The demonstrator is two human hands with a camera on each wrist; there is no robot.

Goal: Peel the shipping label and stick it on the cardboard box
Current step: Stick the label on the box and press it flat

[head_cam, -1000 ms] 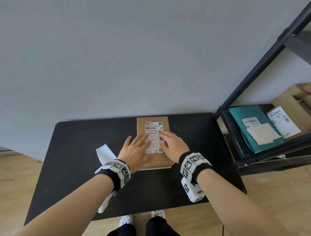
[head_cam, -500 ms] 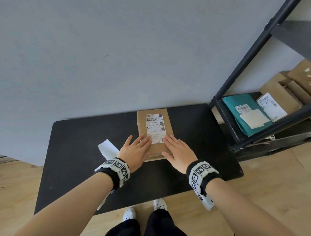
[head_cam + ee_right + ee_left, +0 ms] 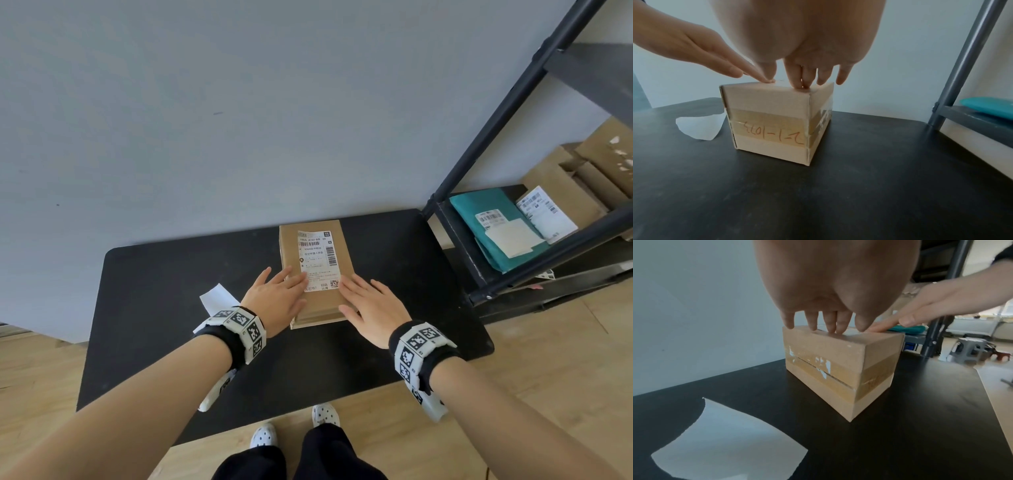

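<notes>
A brown cardboard box (image 3: 291, 250) stands on the black table (image 3: 164, 274), taped round its middle (image 3: 768, 129). The white shipping label (image 3: 317, 258) lies flat on its top. My left hand (image 3: 274, 298) is flat with straight fingers; its fingertips (image 3: 830, 327) touch the box top at the label's near left edge. My right hand (image 3: 371, 308) is also flat, its fingertips (image 3: 801, 82) on the box top at the label's near right corner. Neither hand holds anything. In the wrist views the label itself is barely visible.
A curled white backing sheet (image 3: 725, 443) lies on the table left of the box. A black metal rack (image 3: 513, 137) stands at the right, its shelf holding a teal mailer (image 3: 496, 209), labels and cardboard boxes (image 3: 582, 178). Grey wall behind; wooden floor below.
Both hands have slid back along the label toward me, from its middle to its near edge. The label's upper part now shows uncovered.
</notes>
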